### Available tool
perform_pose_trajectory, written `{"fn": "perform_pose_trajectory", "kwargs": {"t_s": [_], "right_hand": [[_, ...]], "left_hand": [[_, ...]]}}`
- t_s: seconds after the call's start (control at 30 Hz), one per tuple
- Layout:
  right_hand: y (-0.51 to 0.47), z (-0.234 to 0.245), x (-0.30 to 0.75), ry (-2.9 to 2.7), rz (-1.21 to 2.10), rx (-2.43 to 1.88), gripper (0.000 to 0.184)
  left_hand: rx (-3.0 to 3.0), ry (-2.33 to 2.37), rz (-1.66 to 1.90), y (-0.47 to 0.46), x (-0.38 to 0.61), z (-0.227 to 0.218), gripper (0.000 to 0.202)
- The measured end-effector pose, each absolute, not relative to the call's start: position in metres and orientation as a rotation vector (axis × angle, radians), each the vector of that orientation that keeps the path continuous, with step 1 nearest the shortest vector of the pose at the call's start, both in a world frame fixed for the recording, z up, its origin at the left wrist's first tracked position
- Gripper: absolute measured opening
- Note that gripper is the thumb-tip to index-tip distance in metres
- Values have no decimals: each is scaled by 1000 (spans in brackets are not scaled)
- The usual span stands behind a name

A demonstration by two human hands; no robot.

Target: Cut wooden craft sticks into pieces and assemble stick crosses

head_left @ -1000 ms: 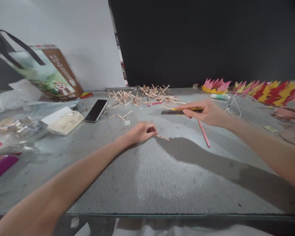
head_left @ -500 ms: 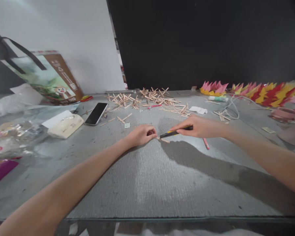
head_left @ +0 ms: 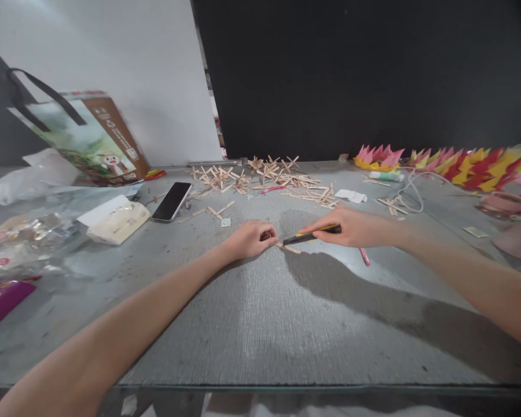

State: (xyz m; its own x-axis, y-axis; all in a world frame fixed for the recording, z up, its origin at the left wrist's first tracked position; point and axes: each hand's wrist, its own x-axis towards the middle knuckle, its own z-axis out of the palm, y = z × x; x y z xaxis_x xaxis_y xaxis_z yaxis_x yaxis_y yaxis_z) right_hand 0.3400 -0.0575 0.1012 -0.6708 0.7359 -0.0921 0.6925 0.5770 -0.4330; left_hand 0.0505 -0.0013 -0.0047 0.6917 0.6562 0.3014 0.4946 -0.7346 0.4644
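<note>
My left hand [head_left: 254, 238] rests on the grey table with its fingers pinched on one end of a thin wooden stick [head_left: 292, 249]. The stick's other end lies on the tabletop, pointing right. My right hand [head_left: 351, 227] grips a black and yellow utility knife [head_left: 319, 232]. The knife's tip meets the stick close to my left fingertips; the blade itself is too small to make out. A pink pencil-like stick [head_left: 364, 256] lies below my right wrist.
Behind my hands spreads a heap of crossed wooden sticks [head_left: 267, 171]. To the left are a phone [head_left: 172, 201], a tissue pack [head_left: 119, 223] and a paper bag [head_left: 99, 142]. Pink, yellow and red folded paper [head_left: 481, 167] and a white cord [head_left: 410, 188] lie at right.
The view has shifted very slightly. Both hands, the knife and the stick stay in nearly the same place.
</note>
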Motion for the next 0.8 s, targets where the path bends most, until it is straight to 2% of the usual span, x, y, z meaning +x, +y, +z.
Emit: {"fn": "perform_pose_trajectory", "kwargs": {"t_s": [0.43, 0.8], "right_hand": [[-60, 100, 344, -2666, 810, -1354, 45], [-41, 127, 308, -2887, 521, -1225, 30]], "left_hand": [[2546, 893, 671, 0, 50, -7, 15], [2547, 880, 686, 1, 49, -8, 14]]}}
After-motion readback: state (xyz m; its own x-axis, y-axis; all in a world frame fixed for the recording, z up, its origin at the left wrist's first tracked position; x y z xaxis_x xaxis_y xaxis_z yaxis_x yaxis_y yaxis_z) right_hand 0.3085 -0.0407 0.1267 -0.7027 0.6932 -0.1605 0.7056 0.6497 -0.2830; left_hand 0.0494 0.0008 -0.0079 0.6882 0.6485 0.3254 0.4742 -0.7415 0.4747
